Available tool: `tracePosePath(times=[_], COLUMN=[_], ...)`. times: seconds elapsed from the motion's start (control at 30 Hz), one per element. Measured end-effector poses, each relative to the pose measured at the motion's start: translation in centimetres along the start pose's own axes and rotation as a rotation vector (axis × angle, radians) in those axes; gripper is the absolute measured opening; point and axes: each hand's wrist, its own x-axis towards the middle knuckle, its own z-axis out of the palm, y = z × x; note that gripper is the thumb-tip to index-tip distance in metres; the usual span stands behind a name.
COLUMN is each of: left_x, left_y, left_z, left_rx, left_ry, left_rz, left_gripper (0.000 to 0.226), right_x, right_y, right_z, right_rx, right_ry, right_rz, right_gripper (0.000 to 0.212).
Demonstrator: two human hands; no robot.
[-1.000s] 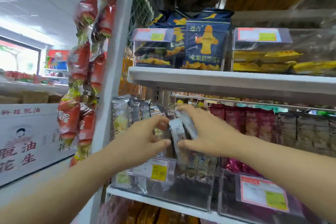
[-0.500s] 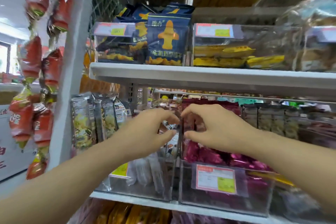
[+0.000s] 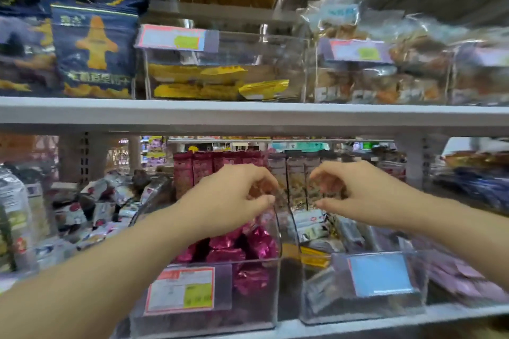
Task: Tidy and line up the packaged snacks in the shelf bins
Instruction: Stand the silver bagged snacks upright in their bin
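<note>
In the head view, the left hand (image 3: 234, 195) hovers over the back of the clear bin (image 3: 248, 319) holding the magenta snack packets (image 3: 259, 242). Its fingers curl toward the thumb, but blur hides whether they pinch anything. The right hand (image 3: 355, 192) hangs just right of that bin, above the neighbouring bin (image 3: 330, 308), thumb and curled fingers apart with nothing between them.

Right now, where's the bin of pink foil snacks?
Head view, lower shelf, centre: the clear bin of pink foil snacks sits just below the left hand, with the blue-labelled bin directly to its right.
</note>
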Motion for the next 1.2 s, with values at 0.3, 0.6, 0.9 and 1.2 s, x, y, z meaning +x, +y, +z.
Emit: tracePosePath(times=[0.3,0.6,0.9,1.2], left_x=[4.1,4.0,3.9,3.7], left_y=[-0.2,-2.2,-2.5,-2.5], left_z=[2.2,3.0,3.3,3.3], left_rx=[0.007,-0.118,-0.154,-0.177], left_ry=[-0.338,-0.33,-0.307,-0.313], left_rz=[-0.028,-0.023,-0.019,-0.018], left_gripper=[0.025,0.024,0.022,0.02], right_x=[2.5,7.5,9.3,9.7], right_y=[5.6,8.3,6.3,5.4], right_z=[2.6,7.0,8.6,9.2], right_rx=[-0.126,-0.085,-0.073,-0.149], right_ry=[-0.308,-0.608,-0.783,-0.823], right_rz=[0.11,0.228,0.156,0.155], right_gripper=[0.061,0.099,0.109,0.096])
